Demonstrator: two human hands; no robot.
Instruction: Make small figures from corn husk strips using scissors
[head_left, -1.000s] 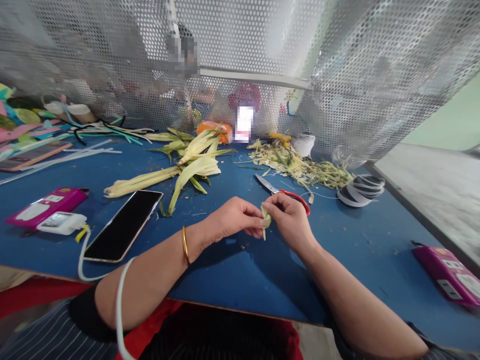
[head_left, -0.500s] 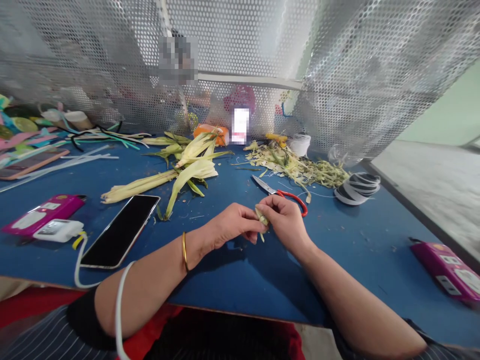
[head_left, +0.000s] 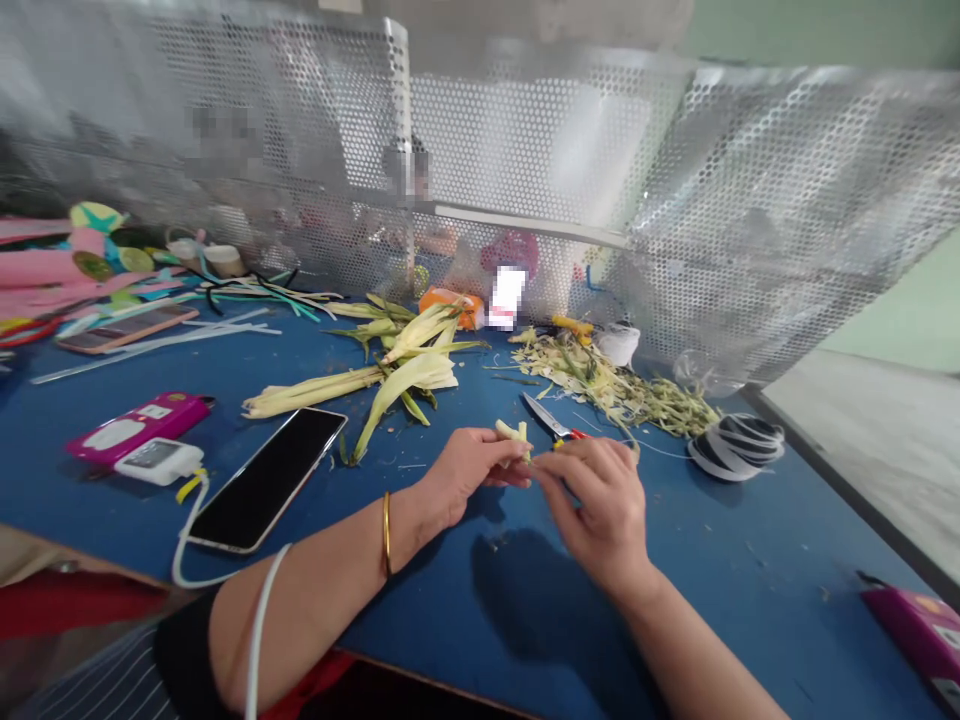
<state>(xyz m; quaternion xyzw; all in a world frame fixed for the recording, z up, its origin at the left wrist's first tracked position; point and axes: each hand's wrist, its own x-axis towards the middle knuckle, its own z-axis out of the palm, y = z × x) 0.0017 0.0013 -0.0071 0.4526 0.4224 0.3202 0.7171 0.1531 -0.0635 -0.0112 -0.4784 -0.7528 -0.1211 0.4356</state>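
My left hand (head_left: 466, 474) pinches a small folded piece of pale corn husk (head_left: 513, 431) above the table. Close against it, my right hand (head_left: 601, 505) has thumb and fingers pressed together at the husk's right side; whatever they grip is too small to make out. Just behind my right hand lie scissors (head_left: 546, 413), blades pointing away to the left and red handles mostly covered by the hand. Corn husks (head_left: 409, 365) are piled further back on the left. A heap of husk scraps (head_left: 600, 375) spreads behind the scissors.
On the blue table (head_left: 720, 590) lie a black-screened phone (head_left: 270, 480), a purple device (head_left: 139, 428) and a white corded gadget (head_left: 159, 460). A black-and-white roll (head_left: 735, 446) stands right; another purple device (head_left: 915, 630) sits at the right edge. Perforated sheeting (head_left: 525, 140) hangs behind.
My right hand has drawn back slightly to the right and turned palm-down. The husk piece now shows above my left fingers. The view has tilted up and shifted left.
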